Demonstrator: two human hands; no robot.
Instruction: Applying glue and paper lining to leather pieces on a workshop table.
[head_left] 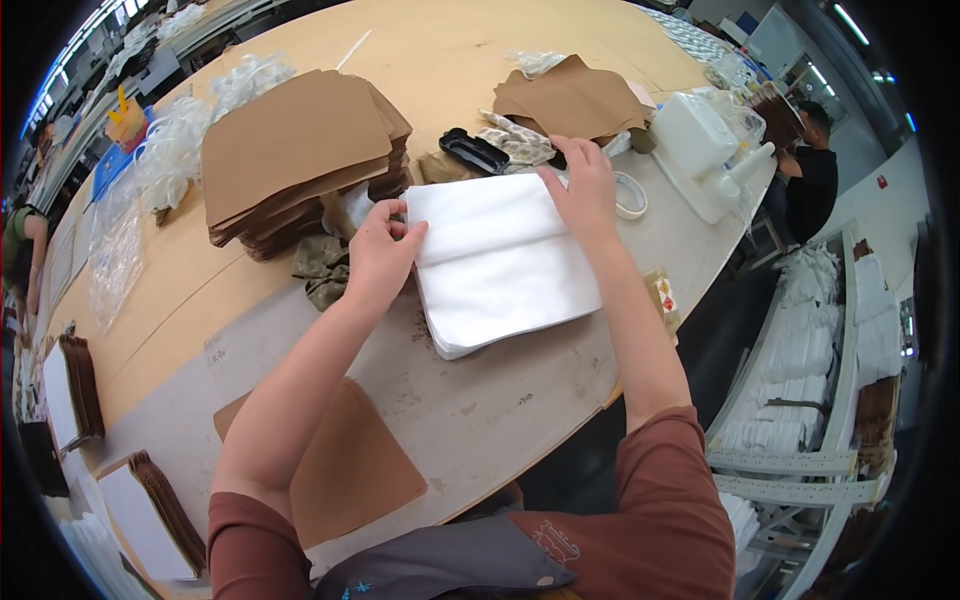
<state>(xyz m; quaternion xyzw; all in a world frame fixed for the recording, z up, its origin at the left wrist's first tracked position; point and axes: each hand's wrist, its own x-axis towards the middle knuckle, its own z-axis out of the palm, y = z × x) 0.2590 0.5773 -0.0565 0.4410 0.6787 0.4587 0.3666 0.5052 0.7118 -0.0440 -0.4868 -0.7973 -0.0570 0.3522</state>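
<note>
Brown stack at ten o'clock from the white stack, edges uneven; a knock could slide its top layers. Camouflage cloth bundle at nine. Loose brown sheet at seven, left forearm passing above; a dragging elbow might shift it. Left grip at the white stack's far-left corner, thumb and forefinger narrow; whether a layer is pinched, cannot tell. White stack on the grey part of the surface, crease across its top; layers may skew if the hands pull unevenly, or two may lift together if they cling. Right grip between one and two, fairly wide, thumb at the far edge. Tape roll at two, beside the right wrist; an outward swing could bump it.
</note>
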